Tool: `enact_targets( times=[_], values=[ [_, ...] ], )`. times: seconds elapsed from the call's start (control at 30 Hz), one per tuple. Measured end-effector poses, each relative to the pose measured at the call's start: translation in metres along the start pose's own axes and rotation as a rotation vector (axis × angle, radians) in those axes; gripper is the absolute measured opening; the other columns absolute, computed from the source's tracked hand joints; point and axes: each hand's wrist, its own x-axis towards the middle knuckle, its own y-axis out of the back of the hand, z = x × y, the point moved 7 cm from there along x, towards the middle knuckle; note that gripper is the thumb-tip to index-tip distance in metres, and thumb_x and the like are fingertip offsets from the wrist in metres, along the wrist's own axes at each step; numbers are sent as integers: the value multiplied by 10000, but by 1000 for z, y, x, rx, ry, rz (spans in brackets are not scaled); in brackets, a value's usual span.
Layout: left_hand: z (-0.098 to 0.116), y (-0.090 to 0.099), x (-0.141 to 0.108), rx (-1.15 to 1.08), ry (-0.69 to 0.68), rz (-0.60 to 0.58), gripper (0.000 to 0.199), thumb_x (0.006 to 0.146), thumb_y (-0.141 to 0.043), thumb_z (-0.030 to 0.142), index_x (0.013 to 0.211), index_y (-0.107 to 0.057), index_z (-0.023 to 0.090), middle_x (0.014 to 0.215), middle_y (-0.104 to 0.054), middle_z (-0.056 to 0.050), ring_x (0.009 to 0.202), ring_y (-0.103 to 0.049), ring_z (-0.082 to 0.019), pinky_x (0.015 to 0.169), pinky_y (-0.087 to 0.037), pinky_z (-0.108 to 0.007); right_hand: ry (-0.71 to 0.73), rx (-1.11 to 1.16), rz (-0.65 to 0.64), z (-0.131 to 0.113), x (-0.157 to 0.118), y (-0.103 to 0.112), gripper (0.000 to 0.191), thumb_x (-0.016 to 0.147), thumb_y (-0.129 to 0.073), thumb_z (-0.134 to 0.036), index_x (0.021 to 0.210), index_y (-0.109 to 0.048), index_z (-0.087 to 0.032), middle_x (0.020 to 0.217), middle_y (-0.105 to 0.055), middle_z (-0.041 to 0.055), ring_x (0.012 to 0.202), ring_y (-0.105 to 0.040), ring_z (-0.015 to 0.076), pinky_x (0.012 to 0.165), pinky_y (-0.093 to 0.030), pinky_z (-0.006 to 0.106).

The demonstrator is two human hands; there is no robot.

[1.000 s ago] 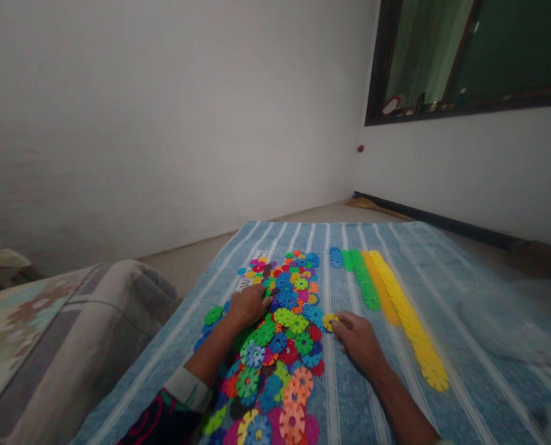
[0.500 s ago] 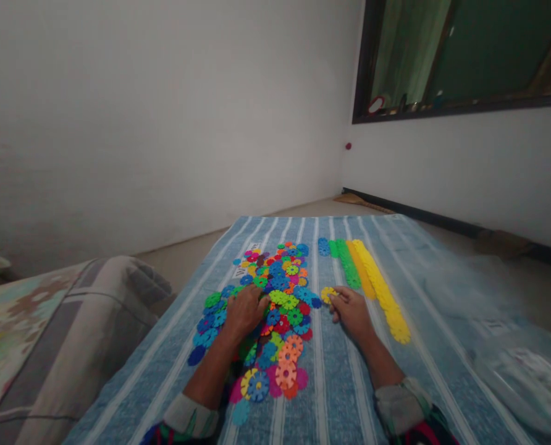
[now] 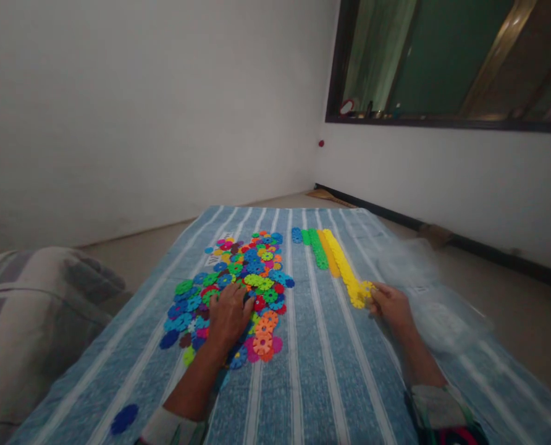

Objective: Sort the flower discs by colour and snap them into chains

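My right hand (image 3: pixel 391 304) pinches a yellow snowflake disc (image 3: pixel 366 288), a flat plastic piece with notched edges. That disc is held at the near end of a long row of overlapping yellow discs (image 3: pixel 338 256); whether it touches them I cannot tell. My left hand (image 3: pixel 230 314) rests palm down on a mixed pile of coloured snowflake discs (image 3: pixel 252 266), its fingers somewhat apart and their tips partly hidden among the pieces. Orange-pink discs (image 3: pixel 263 343) lie just right of that hand.
Left of the yellow row run an orange row (image 3: pixel 330 256), a green row (image 3: pixel 318 250) and a short blue group (image 3: pixel 296 235). A lone dark blue disc (image 3: pixel 124 419) lies near the front left. Clear plastic bags (image 3: pixel 442 309) sit on the right of the striped cloth (image 3: pixel 312 383).
My right hand has carried the yellow disc from beside the pile rightward to the near end of the yellow row. My left hand has shifted slightly nearer on the pile. The view has turned right.
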Motion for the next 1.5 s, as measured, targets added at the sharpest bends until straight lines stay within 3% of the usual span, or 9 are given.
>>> enact_targets(
  times=[0.2,0.53,0.83,1.07,1.13,1.27,1.5],
  values=[
    [1,-4,-3,-37,-14,19,280,863,-520,275,1068,-661,146,1253,-633,-153,1204,-555,-302,974,-423,-463,-6,-183,-102,6,-8,-7,546,659,-554,-396,1051,-713,-51,476,-573,-24,348,-486,100,366,-365,220],
    [1,-4,-6,-74,25,-39,298,868,-494,275,1114,-639,193,1322,-592,-137,1260,-513,-288,1042,-376,-457,139,-409,-97,11,-6,-11,538,731,-496,-381,1119,-707,-72,509,-608,-22,401,-532,143,483,-425,272],
    [1,-5,-8,-68,30,-76,311,865,-522,273,1150,-617,191,1345,-574,-145,1287,-491,-288,1049,-370,-470,269,-711,-21,6,-12,-13,535,714,-519,-467,1042,-734,-104,657,-666,32,636,-610,202,651,-447,300],
    [2,-4,-13,-93,36,-61,310,865,-525,252,1158,-601,186,1344,-572,-145,1278,-490,-279,1062,-340,-470,282,-765,79,4,-20,-19,500,801,-433,-445,1055,-724,-127,707,-697,73,643,-614,211,621,-423,303],
    [2,-3,-14,-91,33,-68,301,862,-526,246,1151,-599,200,1338,-577,-136,1281,-485,-270,1060,-334,-455,311,-701,57,0,-23,-31,474,806,-433,-446,1008,-735,-142,765,-722,90,686,-636,220,655,-444,311],
    [2,-2,-14,-97,37,-73,299,858,-524,238,1147,-596,207,1329,-582,-125,1276,-489,-265,1061,-332,-443,354,-509,-102,-12,-29,-73,385,779,-482,-420,890,-751,-168,818,-743,80,734,-656,217,725,-477,316],
    [-2,-7,-14,-130,36,-75,323,859,-519,255,1173,-588,224,1343,-575,-117,1278,-484,-263,1068,-329,-452,346,-405,-273,-16,-31,-134,344,783,-484,-393,815,-748,-174,614,-678,25,600,-624,195,624,-463,290]
  ],
)
